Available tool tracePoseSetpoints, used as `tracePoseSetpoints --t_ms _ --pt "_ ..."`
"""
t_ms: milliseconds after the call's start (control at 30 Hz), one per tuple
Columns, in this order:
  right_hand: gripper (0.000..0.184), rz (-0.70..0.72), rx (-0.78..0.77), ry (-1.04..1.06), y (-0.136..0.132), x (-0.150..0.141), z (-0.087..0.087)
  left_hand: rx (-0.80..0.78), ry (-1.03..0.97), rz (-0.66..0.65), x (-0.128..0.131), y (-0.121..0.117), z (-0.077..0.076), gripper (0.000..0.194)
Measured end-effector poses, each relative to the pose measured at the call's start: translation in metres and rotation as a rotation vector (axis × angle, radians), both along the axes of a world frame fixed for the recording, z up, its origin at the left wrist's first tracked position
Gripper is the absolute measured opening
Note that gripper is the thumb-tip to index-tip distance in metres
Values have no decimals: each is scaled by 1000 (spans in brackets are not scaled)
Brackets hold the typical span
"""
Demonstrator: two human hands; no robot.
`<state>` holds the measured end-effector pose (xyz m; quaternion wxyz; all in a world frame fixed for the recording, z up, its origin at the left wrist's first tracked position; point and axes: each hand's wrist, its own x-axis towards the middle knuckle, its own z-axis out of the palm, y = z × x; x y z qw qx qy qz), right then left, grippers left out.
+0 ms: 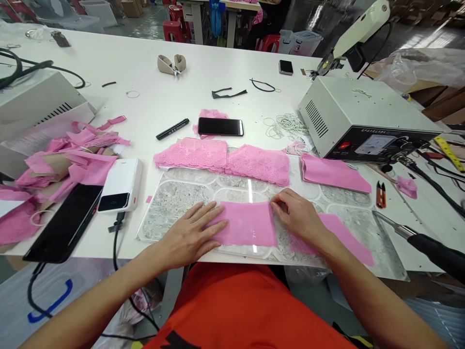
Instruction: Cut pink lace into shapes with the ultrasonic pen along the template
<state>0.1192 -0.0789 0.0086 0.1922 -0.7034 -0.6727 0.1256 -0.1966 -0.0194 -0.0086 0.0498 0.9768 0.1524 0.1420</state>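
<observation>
A flat pink fabric piece point(247, 225) lies on a marble-patterned tile point(174, 206) in front of me. My left hand point(198, 230) rests flat on its left side with the fingers spread. At its upper right corner my right hand point(296, 213) pinches the edge between thumb and fingertips. Under my right wrist lies another pink piece point(345, 237), partly hidden by the arm. Beyond the hands are two pink lace pieces point(192, 152) side by side. A folded pink stack point(334, 173) sits to the right of them.
A grey control box point(366, 116) stands at right, with a black-handled hot tool point(432, 247) near the edge. At left are a white power bank point(121, 186), a black phone point(67, 223) and heaped pink garments point(69, 165). Another phone point(220, 126) and a marker point(172, 129) lie beyond the lace.
</observation>
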Motion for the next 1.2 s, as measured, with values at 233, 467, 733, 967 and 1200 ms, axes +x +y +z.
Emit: tracePoseSetpoints --t_ms 233,467,733,967,1200 --pt "12 35 44 -8 5 3 0 17 -10 5 0 -1 2 39" --pt "9 56 85 -29 -3 -4 1 32 -13 6 -2 1 -1 40" --pt "13 -168 295 140 -63 35 12 53 -61 -104 22 8 17 31" --pt "10 -298 397 -11 -129 68 -11 23 -43 -392 122 17 27 28" --pt "13 -369 417 -2 -141 77 -20 -192 39 -566 194 23 25 17"
